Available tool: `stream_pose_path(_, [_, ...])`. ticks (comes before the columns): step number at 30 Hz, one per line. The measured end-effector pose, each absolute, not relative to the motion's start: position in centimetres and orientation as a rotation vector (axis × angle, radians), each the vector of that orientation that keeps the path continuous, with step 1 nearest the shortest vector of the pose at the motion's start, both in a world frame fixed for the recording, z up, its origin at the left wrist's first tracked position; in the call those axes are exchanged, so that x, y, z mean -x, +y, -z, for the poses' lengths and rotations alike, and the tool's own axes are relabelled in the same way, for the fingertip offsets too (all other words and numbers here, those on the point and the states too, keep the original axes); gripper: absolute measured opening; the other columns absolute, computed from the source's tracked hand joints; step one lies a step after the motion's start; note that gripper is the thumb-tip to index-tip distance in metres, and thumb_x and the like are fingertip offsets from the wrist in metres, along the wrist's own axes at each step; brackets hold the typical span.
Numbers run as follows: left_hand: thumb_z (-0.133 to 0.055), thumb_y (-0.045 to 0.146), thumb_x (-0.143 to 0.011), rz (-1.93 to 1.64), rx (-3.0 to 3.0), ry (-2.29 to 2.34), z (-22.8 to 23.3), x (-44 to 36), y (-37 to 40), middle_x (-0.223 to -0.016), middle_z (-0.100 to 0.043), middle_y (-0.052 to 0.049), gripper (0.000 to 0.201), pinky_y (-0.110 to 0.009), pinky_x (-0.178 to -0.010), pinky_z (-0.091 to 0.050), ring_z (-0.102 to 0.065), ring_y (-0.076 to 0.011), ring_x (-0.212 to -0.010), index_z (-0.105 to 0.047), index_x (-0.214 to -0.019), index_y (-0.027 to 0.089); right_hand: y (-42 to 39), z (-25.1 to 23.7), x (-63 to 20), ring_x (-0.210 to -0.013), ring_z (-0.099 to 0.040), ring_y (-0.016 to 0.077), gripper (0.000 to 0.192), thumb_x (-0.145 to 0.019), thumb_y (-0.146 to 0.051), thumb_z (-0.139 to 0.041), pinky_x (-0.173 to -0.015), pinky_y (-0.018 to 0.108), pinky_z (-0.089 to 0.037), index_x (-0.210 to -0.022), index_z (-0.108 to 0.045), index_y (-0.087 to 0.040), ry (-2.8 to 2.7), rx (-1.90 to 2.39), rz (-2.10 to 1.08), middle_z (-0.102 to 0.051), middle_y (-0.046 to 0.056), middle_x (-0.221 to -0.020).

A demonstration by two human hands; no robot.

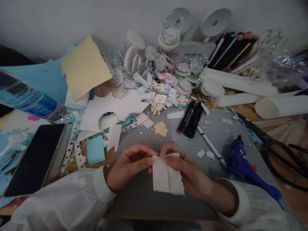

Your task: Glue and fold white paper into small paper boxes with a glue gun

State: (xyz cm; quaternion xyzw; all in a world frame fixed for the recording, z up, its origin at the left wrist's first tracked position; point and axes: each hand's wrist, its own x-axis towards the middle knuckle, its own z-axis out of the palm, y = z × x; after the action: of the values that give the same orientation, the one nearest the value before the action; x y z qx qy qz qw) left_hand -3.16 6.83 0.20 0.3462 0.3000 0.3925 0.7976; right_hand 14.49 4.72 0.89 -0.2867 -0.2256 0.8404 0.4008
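Both hands pinch the top edge of a small white paper (167, 175) over the grey mat (144, 195), near the table's front edge. The left hand (127, 166) and right hand (190, 173) have fingers closed on it. The paper already has folds and one wavy side; it looks partly shaped.

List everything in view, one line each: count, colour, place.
folded paper piece: 1, white, held between both hands
cutting mat: 1, grey, centre of desk
glue gun: 1, blue, right of the hands
scissors: 1, black, far right
markers: 2, black, on mat
pen: 1, white, on mat
tablet: 1, black, left
bottle: 1, clear with blue label, far left
cream sheet: 1, upper left
paper rolls: about 3, white, upper right
paper scraps: many, mixed, centre back
left hand: pinching paper
right hand: pinching paper
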Motion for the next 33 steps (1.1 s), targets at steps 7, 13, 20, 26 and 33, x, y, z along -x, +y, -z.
stream_pose_path(7, [-0.073, 0.020, -0.079, -0.845, -0.707, 0.596, -0.38, 3.14, 6.86, -0.072, -0.065, 0.002, 0.006, -0.013, -0.060, -0.047, -0.058, -0.0037, -0.061, -0.074, -0.085, 0.019, 4.61, -0.57, -14.76, -0.057, -0.053, 0.0085, 0.010, -0.075, -0.025, -0.067, -0.051, 0.019, -0.040, -0.084, -0.064, -0.023, -0.466, 0.717, -2.164, -0.056, -0.003, -0.070])
stream_pose_path(13, [-0.074, 0.021, -0.079, -0.862, -0.683, 0.577, -0.40, 3.13, 6.84, -0.071, -0.063, 0.002, 0.004, -0.013, -0.060, -0.047, -0.057, -0.0041, -0.061, -0.074, -0.082, 0.019, 4.77, -0.76, -14.71, -0.054, -0.047, 0.0084, 0.003, -0.074, -0.020, -0.063, -0.049, 0.019, -0.035, -0.077, -0.063, -0.022, -0.502, 0.690, -2.136, -0.053, -0.002, -0.068])
stream_pose_path(20, [-0.072, 0.023, -0.080, -0.820, -0.746, 0.588, -0.36, 3.53, 6.73, -0.075, -0.063, 0.000, 0.007, -0.016, -0.061, -0.045, -0.057, -0.0064, -0.064, -0.072, -0.085, 0.018, 4.79, -0.83, -14.81, -0.057, -0.044, 0.0107, 0.002, -0.070, -0.020, -0.059, -0.053, 0.023, -0.033, -0.072, -0.058, -0.019, -0.542, 0.705, -2.127, -0.051, -0.001, -0.067])
stream_pose_path(26, [-0.070, 0.028, -0.082, -0.830, -0.894, 0.729, -0.30, 3.65, 6.98, -0.069, -0.058, 0.001, 0.015, -0.016, -0.059, -0.042, -0.052, -0.0067, -0.062, -0.068, -0.075, 0.016, 4.75, -0.63, -14.66, -0.061, -0.041, 0.0114, 0.008, -0.071, -0.024, -0.057, -0.056, 0.024, -0.032, -0.069, -0.056, -0.017, -0.647, 0.658, -2.051, -0.047, 0.000, -0.070])
stream_pose_path(33, [-0.073, 0.027, -0.077, -0.798, -0.949, 0.793, -0.22, 3.78, 6.97, -0.072, -0.059, 0.001, 0.012, -0.018, -0.061, -0.041, -0.051, -0.0087, -0.066, -0.067, -0.076, 0.016, 4.89, -0.16, -14.77, -0.061, -0.039, 0.0115, 0.007, -0.074, -0.023, -0.055, -0.053, 0.025, -0.028, -0.069, -0.054, -0.018, -0.764, 0.620, -1.987, -0.045, -0.001, -0.070])
